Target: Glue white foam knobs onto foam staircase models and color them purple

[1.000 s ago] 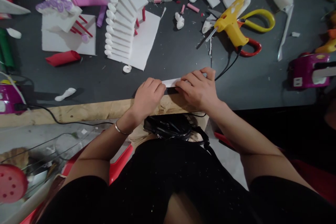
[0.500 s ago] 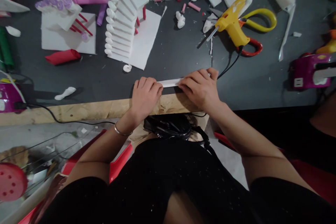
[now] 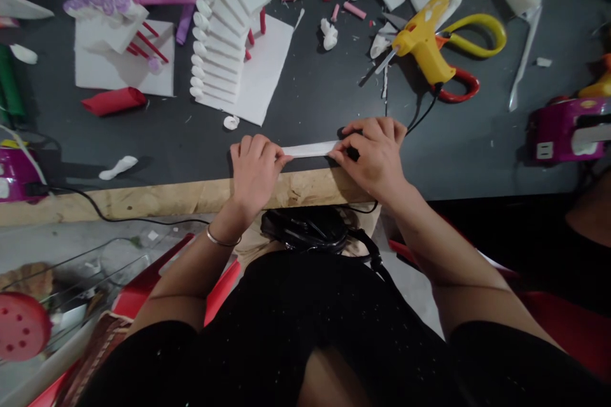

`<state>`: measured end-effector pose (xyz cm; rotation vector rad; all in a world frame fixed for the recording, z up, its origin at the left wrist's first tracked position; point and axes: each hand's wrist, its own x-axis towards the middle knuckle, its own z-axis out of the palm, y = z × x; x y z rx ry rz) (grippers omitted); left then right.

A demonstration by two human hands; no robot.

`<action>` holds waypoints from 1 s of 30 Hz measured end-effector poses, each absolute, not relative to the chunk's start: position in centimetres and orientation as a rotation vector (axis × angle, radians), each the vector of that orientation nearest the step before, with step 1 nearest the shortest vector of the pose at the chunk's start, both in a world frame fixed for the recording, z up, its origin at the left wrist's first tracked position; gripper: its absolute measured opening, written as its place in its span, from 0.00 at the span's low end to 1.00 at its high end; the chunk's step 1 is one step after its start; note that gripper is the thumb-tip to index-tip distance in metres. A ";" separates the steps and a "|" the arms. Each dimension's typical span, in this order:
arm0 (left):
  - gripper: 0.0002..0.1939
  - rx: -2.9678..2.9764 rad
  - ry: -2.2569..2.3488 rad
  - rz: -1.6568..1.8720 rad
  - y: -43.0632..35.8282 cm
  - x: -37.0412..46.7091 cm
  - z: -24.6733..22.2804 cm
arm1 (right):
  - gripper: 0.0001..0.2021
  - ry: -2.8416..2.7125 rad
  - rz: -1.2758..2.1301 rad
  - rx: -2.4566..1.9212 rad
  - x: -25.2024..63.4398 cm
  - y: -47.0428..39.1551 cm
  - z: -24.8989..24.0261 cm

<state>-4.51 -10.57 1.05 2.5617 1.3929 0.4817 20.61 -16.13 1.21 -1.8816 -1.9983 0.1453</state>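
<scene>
A narrow folded white paper strip (image 3: pixel 312 149) lies near the front edge of the dark table, stretched between my two hands. My left hand (image 3: pixel 258 162) pinches its left end between thumb and fingers. At the other end, my right hand (image 3: pixel 372 152) grips the strip with thumb and fingertips, the knuckles bent. Beyond the hands stands a small white staircase model (image 3: pixel 222 44) on a white board, edged with rolled white paper rosettes. A scrap of white rolled paper (image 3: pixel 231 123) rests just in front of the model.
A yellow glue gun (image 3: pixel 422 41) lies on scissors (image 3: pixel 494 35) at the back right, its cord running toward my right hand. A red paper roll (image 3: pixel 114 102) and a purple-topped model (image 3: pixel 109 19) are at left. A wooden strip (image 3: pixel 200 199) borders the table's front.
My left hand has shifted slightly left and my right hand slightly right and up. The right fingers have spread a little, and more of the paper strip shows between the hands.
</scene>
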 end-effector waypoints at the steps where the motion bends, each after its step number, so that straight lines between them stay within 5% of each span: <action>1: 0.15 2.543 1.405 0.464 -10.4 -4.6 1.1 | 0.08 -2.001 0.152 -1.886 20.7 -16.1 1.2; 30: 0.07 2.257 1.493 0.387 -10.4 -6.9 1.6 | 0.10 -2.063 0.233 -1.940 21.2 -15.5 2.2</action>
